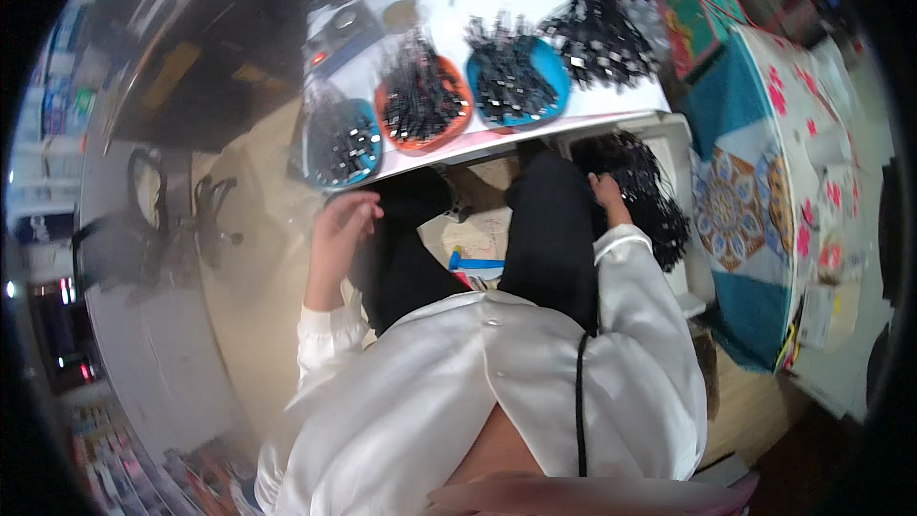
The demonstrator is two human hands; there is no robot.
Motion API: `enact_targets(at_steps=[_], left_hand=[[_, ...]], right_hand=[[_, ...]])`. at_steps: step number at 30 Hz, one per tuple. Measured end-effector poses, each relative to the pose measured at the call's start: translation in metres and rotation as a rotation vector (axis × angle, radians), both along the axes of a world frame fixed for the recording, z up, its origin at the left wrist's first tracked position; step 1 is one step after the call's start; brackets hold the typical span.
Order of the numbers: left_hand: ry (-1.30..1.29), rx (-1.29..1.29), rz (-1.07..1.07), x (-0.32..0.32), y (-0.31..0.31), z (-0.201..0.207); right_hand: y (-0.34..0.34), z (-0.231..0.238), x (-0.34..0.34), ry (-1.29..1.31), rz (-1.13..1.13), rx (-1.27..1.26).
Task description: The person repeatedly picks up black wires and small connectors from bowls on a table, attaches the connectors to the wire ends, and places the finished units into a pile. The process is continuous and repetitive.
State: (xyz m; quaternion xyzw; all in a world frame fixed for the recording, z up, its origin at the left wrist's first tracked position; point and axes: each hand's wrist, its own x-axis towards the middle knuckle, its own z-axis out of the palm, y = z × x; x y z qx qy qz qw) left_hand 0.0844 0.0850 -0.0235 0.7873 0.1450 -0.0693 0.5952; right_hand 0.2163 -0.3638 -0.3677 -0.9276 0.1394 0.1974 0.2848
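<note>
I look down at my own body: a white shirt and black trousers. My left hand [341, 222] hovers loosely curled just below the white table's [535, 119] front edge, under a blue tray of black cable pieces [342, 141]; nothing shows in it. My right hand [607, 194] reaches down into a heap of black cables [642, 193] lying in a white bin [680, 143] beside my right knee; its fingers are buried among the cables.
On the table stand an orange tray [423, 97] and a second blue tray [518, 76], both full of black cable pieces, with a large cable bundle [592, 19] behind. A patterned cloth-covered piece [764, 182] stands right. An office chair [143, 220] is left.
</note>
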Motion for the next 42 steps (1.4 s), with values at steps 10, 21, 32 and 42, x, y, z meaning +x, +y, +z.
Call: enact_targets(at_steps=[10, 21, 32, 42], left_hand=[[-0.197, 1.160, 0.234, 0.133, 0.030, -0.014], [-0.424, 0.527, 0.429, 0.135, 0.052, -0.026], [-0.402, -0.873, 0.170, 0.054, -0.008, 0.024], [-0.323, -0.889, 0.129, 0.023, -0.059, 0.036]], right_hand=[[0.032, 0.195, -0.039, -0.381, 0.028, 0.111], [0.203, 0.331, 0.030, -0.807, 0.471, 0.272], [0.251, 0.314, 0.083, -0.647, 0.426, -0.118], [0.203, 0.368, -0.059, -0.424, 0.299, 0.947]])
